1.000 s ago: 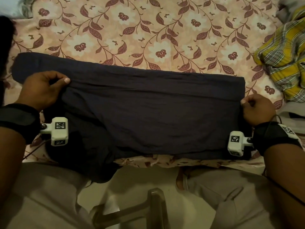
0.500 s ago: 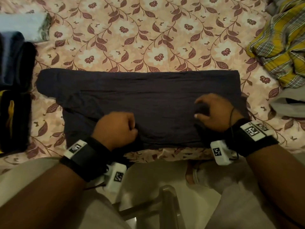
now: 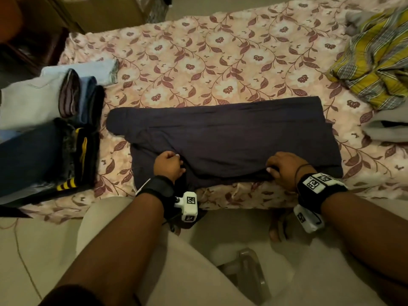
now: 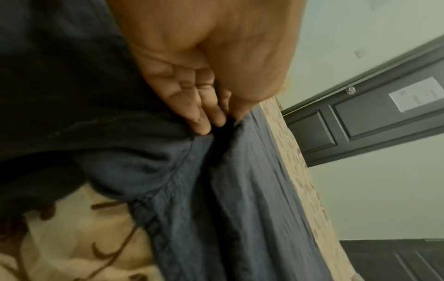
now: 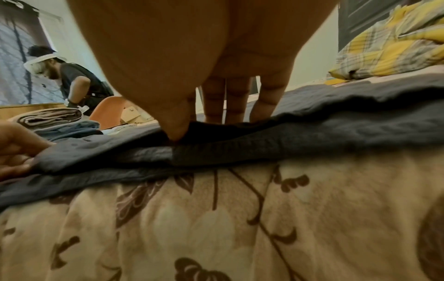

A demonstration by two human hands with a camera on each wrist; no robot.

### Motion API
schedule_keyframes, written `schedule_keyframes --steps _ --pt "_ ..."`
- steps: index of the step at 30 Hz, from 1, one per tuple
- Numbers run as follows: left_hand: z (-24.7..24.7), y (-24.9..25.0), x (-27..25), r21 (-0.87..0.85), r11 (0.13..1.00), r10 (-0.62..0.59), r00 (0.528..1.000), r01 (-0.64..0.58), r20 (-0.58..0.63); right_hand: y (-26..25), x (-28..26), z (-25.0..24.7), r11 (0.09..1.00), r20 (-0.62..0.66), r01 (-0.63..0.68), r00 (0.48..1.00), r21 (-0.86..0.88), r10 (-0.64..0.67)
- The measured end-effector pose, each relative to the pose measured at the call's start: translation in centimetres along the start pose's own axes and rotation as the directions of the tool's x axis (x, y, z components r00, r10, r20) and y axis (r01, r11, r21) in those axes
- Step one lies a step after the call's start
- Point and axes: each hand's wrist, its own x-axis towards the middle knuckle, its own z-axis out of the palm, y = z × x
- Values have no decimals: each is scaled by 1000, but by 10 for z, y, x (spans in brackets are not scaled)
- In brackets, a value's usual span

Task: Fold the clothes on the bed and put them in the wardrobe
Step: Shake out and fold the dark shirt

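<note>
Head view shows a dark blue garment lying flat on the bed, close to its near edge. The left hand pinches the cloth on the left part. The right hand grips the near edge, thumb under a fold. 1 pile of folded clothes sits at the left. A yellow checked cloth lies far right. A dark door shows behind.

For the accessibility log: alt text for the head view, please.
Both hands, left hand and right hand, grip the near edge of a dark navy garment on a floral bedsheet. Folded clothes lie left, a yellow plaid cloth right.
</note>
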Motion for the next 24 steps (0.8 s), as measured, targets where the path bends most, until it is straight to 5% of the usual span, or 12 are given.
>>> schedule_keyframes --steps 3,7,14,18,24 --pt "-3 -3 4 170 970 184 981 -171 -64 1 -9 -4 989 -119 -52 991 140 69" --pt "-3 -3 -1 541 756 423 906 -369 27 -1 -13 -5 968 -219 -79 967 237 133" --pt "33 -2 -13 678 546 448 855 -492 261 -1 0 2 951 -107 -185 970 247 217" --pt "54 3 -24 775 450 417 872 -443 257 -2 11 -1 954 -60 -199 974 225 218" --pt "64 10 -21 802 506 359 923 -318 140 4 15 -3 960 -18 -178 982 219 186"
